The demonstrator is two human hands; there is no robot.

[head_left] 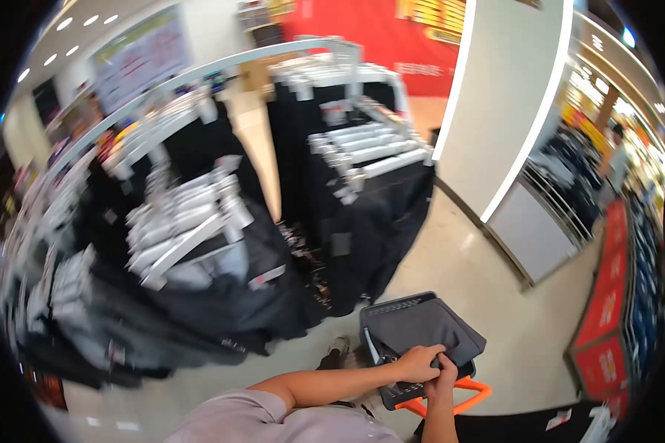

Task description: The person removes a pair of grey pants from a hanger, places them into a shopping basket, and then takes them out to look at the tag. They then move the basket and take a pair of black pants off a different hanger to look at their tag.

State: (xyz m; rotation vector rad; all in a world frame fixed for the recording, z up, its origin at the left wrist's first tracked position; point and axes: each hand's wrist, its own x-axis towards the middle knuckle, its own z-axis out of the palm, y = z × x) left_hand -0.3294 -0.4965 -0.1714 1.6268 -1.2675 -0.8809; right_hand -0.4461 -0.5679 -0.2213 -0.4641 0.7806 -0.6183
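Observation:
A dark shopping basket [421,297] with an orange handle [474,391] is in front of my body, low in the view. Across its top lies a folded dark grey garment [421,325]. My left hand [420,363] reaches over from the left, its fingers curled in at the garment's near edge. Right against it, my right hand [442,375] comes up from below with bent fingers closed at the same edge. The two hands touch each other. What exactly is pinched between the fingertips is partly hidden.
Racks of black and grey trousers on white hangers [185,214] fill the left; another rack [369,148] stands ahead. A white pillar [499,88] with lit edges rises right of it. Red-fronted clothes bins [602,295] line the far right. Dark clothing [517,424] hangs close at bottom right.

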